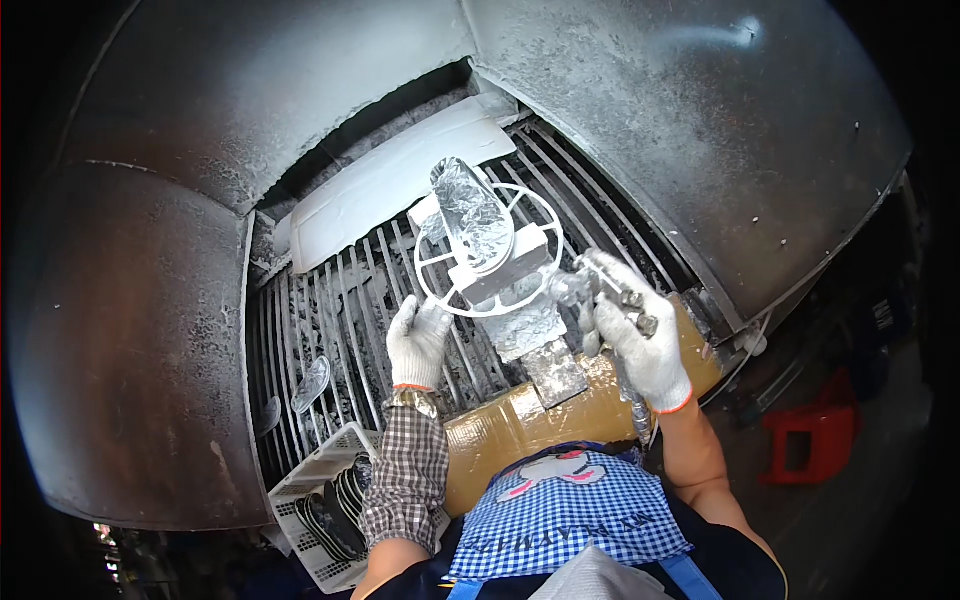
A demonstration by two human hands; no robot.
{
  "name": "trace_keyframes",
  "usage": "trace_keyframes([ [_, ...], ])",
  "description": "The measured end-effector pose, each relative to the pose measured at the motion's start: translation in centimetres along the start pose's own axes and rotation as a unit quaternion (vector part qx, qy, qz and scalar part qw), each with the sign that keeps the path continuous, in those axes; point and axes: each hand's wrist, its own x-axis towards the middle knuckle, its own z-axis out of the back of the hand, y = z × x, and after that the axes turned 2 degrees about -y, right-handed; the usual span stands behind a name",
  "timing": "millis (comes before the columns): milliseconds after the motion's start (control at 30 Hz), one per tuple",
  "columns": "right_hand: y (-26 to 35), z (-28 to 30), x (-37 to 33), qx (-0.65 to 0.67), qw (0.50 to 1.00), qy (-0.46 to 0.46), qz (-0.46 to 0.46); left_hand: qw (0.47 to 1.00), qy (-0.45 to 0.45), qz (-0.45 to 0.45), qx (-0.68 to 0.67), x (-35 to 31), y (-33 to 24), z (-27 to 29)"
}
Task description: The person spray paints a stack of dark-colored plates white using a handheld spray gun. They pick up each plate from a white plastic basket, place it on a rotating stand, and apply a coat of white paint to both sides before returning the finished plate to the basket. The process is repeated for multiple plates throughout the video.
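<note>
My right hand (pixel 645 345), in a white knit glove, is closed around a grey-coated spray gun (pixel 600 290) whose front points at a white spoked wheel (pixel 548 212). My left hand (pixel 418 347), gloved the same way, has its fingers apart at the wheel's near-left rim; whether they touch it I cannot tell. On top of the wheel rests a white block-like support (pixel 510 270). Lying over it is a long rounded piece (pixel 470 215) with crinkled silver foil on its face. A flat coated plate (pixel 555 372) lies below the wheel.
Dark slatted bars (pixel 340 310) run under the wheel, with a white sheet (pixel 390 185) across their far end. Stained metal walls (pixel 130 330) enclose the sides. A white basket (pixel 325 540) with dark striped pieces stands near left, brown tape-covered padding (pixel 500 430) lines the front, and a red stool (pixel 812 440) is right.
</note>
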Motion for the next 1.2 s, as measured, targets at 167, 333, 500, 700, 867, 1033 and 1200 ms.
trace_keyframes([
  [167, -1.5, -0.4, 0.7, 0.011, 1.0, 0.022, 0.009, 0.999, -0.005, -0.008, 0.045, 1.2, -1.4, -0.3],
  [333, -2.5, -0.3, 2.5, -0.019, 0.998, -0.012, 0.063, 0.998, 0.013, -0.009, 0.064, 2.6, -2.2, -0.6],
  [500, -2.2, -0.6, 3.5, 0.009, 0.999, 0.0, 0.031, 0.996, 0.018, -0.008, 0.089, 3.8, -3.0, -1.2],
  [700, -2.8, -0.5, 5.2, 0.014, 0.999, -0.006, 0.04, 0.992, 0.028, -0.006, 0.127, 5.8, -4.0, -0.9],
  [867, -2.5, -1.0, 6.5, 0.002, 0.999, -0.013, 0.047, 0.987, 0.026, -0.009, 0.156, 7.0, -4.7, -0.6],
  [1033, -3.7, -1.2, 8.2, 0.031, 0.994, -0.065, 0.086, 0.984, -0.001, -0.018, 0.176, 7.4, -4.8, -1.0],
  [1200, -2.8, -1.1, 7.4, 0.029, 0.995, -0.066, 0.067, 0.981, -0.001, -0.019, 0.192, 7.2, -4.8, -1.4],
])
